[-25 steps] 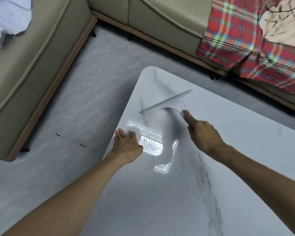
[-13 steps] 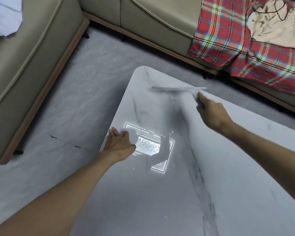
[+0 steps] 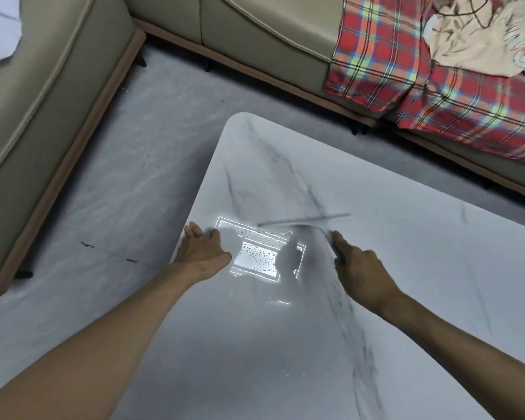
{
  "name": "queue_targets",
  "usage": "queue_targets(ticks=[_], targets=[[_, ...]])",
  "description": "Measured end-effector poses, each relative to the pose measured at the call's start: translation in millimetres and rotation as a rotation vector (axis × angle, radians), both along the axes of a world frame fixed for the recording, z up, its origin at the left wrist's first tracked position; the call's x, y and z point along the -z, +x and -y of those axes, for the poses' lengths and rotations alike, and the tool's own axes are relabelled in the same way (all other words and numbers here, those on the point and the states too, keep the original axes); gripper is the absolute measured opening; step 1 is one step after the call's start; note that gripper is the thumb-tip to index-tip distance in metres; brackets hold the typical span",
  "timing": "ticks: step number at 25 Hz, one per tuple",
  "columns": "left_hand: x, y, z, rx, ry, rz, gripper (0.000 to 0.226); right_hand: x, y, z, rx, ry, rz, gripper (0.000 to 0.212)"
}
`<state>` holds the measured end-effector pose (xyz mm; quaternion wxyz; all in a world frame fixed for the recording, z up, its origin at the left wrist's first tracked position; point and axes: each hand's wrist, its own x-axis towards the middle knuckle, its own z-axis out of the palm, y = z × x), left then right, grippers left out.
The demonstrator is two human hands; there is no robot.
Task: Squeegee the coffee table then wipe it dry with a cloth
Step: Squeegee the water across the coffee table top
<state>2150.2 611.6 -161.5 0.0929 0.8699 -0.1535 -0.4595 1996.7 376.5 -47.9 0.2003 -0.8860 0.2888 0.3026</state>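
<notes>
Resting blade-down on the coffee table (image 3: 406, 283), the squeegee (image 3: 303, 221) lies near the table's left edge, motion-blurred to a thin grey bar; its handle is mostly hidden. The right hand (image 3: 359, 268) is clamped on that handle, index finger extended along it. The left hand (image 3: 202, 251) lies flat, fingers apart, on the table's left edge, holding nothing. Between the 2 hands, a bright reflection (image 3: 259, 256) shows water droplets. A plaid blanket (image 3: 406, 71) drapes the sofa (image 3: 255, 34), cut off at right.
</notes>
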Motion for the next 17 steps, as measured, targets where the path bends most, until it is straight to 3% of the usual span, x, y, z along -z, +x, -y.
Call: queue_targets(ticks=[3,6,10,13,17], targets=[[-4.2,2.1,-0.7,0.006,-0.008,-0.017,0.052,-14.1,31.7,6.1,-0.038,-0.014,0.048,0.033],[-5.9,2.5,-3.6,0.006,-0.007,-0.023,0.045,1.8,117.6,13.5,-0.019,-0.100,0.203,0.037],[-4.1,1.3,-0.2,0.001,0.008,-0.030,0.043,36.4,193.2,-13.0,0.039,-0.034,0.222,0.041],[-4.0,0.6,-1.2,0.001,0.022,-0.039,0.042,51.3,166.5,-33.6,-0.061,-0.072,0.214,0.051],[-5.0,-2.7,-11.4,-0.033,-0.013,0.019,0.038,38.8,71.9,-33.4,-0.191,-0.026,0.162,0.060]])
